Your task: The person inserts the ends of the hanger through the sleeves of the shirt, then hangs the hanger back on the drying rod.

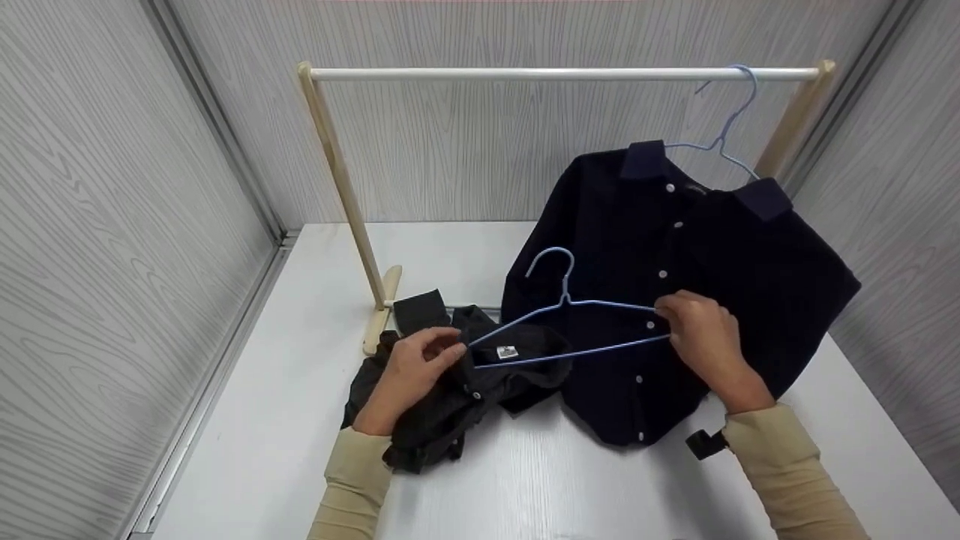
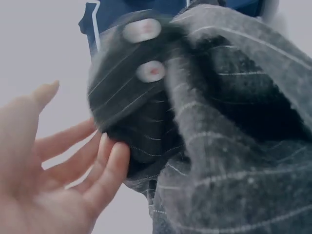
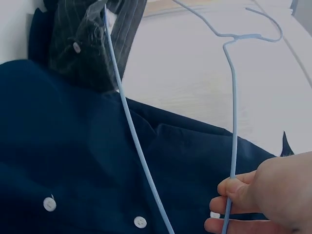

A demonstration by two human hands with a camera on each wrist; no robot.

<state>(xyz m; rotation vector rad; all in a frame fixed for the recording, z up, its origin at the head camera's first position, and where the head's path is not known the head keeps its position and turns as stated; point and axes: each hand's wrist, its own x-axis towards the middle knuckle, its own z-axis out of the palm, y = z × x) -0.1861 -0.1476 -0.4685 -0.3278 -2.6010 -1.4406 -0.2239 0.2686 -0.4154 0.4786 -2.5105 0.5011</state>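
A thin blue wire hanger (image 1: 565,301) is held out in front of me, its hook upward. My right hand (image 1: 701,337) pinches the hanger's right arm between thumb and fingers, as the right wrist view also shows. The hanger's left end passes behind the cloth of a dark striped shirt (image 1: 439,412), near its white neck label (image 1: 508,352). My left hand (image 1: 415,367) is at that shirt's edge; in the left wrist view its straight fingers (image 2: 114,165) touch the cloth beside two buttons, with the thumb apart. The dark shirt lies bunched on the table.
A clothes rack with a white rail (image 1: 525,74) and wooden posts (image 1: 341,180) stands at the back of the white table (image 1: 255,420). A navy button-up shirt (image 1: 600,225) hangs at its right on another blue hanger (image 1: 724,131). Grey wood-grain walls (image 1: 90,225) surround the table.
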